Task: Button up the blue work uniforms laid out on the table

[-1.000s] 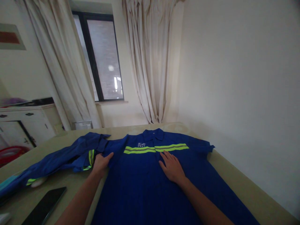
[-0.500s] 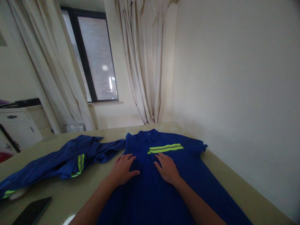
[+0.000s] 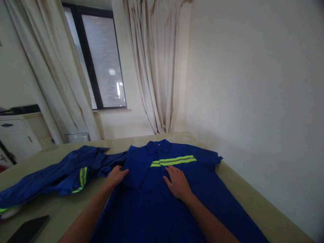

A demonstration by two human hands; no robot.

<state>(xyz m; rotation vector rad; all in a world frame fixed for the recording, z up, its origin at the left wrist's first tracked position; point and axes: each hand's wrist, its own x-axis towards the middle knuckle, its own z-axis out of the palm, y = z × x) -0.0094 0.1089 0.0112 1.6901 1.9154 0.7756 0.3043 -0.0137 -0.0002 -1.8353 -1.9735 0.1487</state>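
A blue work jacket (image 3: pixel 157 202) with a collar and a yellow-green and grey reflective chest stripe lies spread before me, collar away from me. At its left edge, my left hand (image 3: pixel 116 176) is closed, thumb and fingers pinching the fabric near the folded-over front. My right hand (image 3: pixel 177 182) lies palm down on the chest just below the stripe, fingers outstretched. To the left, a second stretch of blue fabric with reflective bands (image 3: pixel 63 172) lies crumpled; whether it joins the jacket is hard to tell.
The garments rest on a pale greenish tabletop (image 3: pixel 68 216). A dark flat device (image 3: pixel 27 229) lies at the lower left, near a pale rounded object (image 3: pixel 11 212). Walls, beige curtains (image 3: pixel 157 67) and a window (image 3: pixel 103 60) stand beyond; a white cabinet (image 3: pixel 20 131) is at far left.
My left hand has moved left from the jacket's chest to its edge and closed on the fabric. The left front panel is shifted outward, showing more stripe. My right hand stays nearly in place.
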